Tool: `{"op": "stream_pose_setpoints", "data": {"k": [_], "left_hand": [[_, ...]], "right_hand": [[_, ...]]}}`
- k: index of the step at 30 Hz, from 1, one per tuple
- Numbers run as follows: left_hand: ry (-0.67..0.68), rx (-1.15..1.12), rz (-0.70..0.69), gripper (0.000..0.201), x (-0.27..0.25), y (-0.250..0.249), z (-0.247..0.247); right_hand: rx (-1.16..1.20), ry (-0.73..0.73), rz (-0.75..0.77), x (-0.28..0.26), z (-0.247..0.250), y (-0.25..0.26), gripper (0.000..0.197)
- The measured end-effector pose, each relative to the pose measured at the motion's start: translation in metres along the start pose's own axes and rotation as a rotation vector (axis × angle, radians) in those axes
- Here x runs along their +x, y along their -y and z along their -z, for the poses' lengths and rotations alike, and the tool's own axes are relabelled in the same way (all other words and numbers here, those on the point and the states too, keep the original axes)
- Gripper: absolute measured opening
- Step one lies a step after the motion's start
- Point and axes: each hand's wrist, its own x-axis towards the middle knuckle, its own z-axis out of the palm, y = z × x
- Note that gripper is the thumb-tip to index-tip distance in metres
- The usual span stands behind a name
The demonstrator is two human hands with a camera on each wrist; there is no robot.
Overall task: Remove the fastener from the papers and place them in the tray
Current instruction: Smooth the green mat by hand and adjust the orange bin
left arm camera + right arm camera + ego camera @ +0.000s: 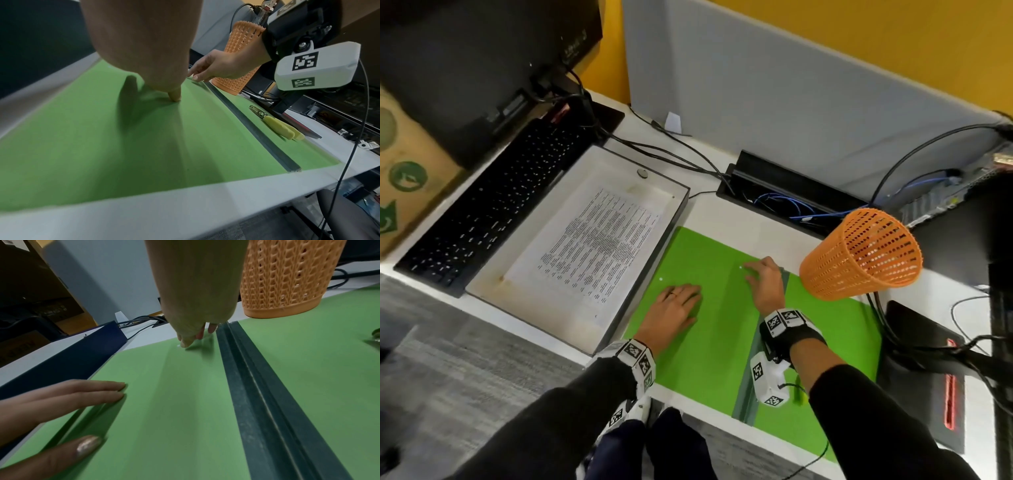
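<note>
I have my left hand (675, 310) flat on the green folder (717, 329), fingers straight and pressing, so the cover cannot slide or lift while the other hand works. My right hand (764, 282) reaches to the folder's far end beside the dark spine (265, 394), fingers extended with the tips down on the green; it holds nothing that I can see. Just off its thumb tip (186, 342) lies a small white dot, possibly a fastener end, though it is too small to be sure. The papers I am after are not visible here; I judge them to be under the cover, below both palms.

The tray (482, 291) sits touching the folder's left edge, with 1 printed sheet (592, 246) already in it, so the carry will be short. A yellow-handled tool (277, 125) waits on the right flap, near the basket (863, 255), well apart from either hand.
</note>
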Motion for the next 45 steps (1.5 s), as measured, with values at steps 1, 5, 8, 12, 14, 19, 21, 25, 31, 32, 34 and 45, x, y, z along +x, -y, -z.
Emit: {"op": "stream_pose_setpoints", "data": {"k": [1,5,8,12,14,19,21,25,31,32,34,45], "left_hand": [[0.006,0.008,-0.003,0.054,0.002,-0.001,0.000],[0.019,0.017,-0.006,0.052,0.005,-0.002,0.000],[0.026,0.026,-0.011,0.051,0.005,0.000,-0.001],[0.016,0.041,-0.015,0.052,0.004,0.000,-0.005],[0.006,0.047,-0.017,0.053,0.002,-0.001,-0.006],[-0.016,0.065,-0.016,0.053,0.000,-0.002,-0.008],[-0.016,0.067,-0.015,0.052,-0.001,-0.002,-0.009],[-0.005,0.076,-0.011,0.052,-0.001,-0.002,-0.009],[0.011,0.083,-0.004,0.053,-0.001,-0.003,-0.008],[0.017,0.083,-0.002,0.054,-0.001,-0.003,-0.009],[0.025,0.079,0.001,0.054,-0.001,-0.003,-0.009],[0.041,0.052,0.000,0.054,0.000,-0.002,-0.007]], "right_hand": [[0.006,-0.006,0.007,0.001,0.000,0.000,0.027],[0.029,-0.037,0.038,0.006,-0.002,0.001,0.018],[0.041,-0.061,0.049,0.009,-0.004,0.001,0.015],[0.049,-0.101,0.045,0.012,-0.007,0.002,0.011],[0.042,-0.123,0.041,0.014,-0.010,0.003,0.008],[0.045,-0.159,0.054,0.016,-0.015,0.005,0.003],[0.015,-0.140,0.068,0.017,-0.015,0.006,0.003],[-0.070,-0.099,0.091,0.019,-0.015,0.009,0.012],[-0.221,-0.097,0.076,0.014,-0.021,0.015,0.038],[-0.245,-0.086,0.073,0.014,-0.022,0.015,0.039],[-0.263,-0.065,0.061,0.015,-0.024,0.013,0.038],[0.099,-0.110,0.021,0.014,-0.023,-0.007,0.018]]}}
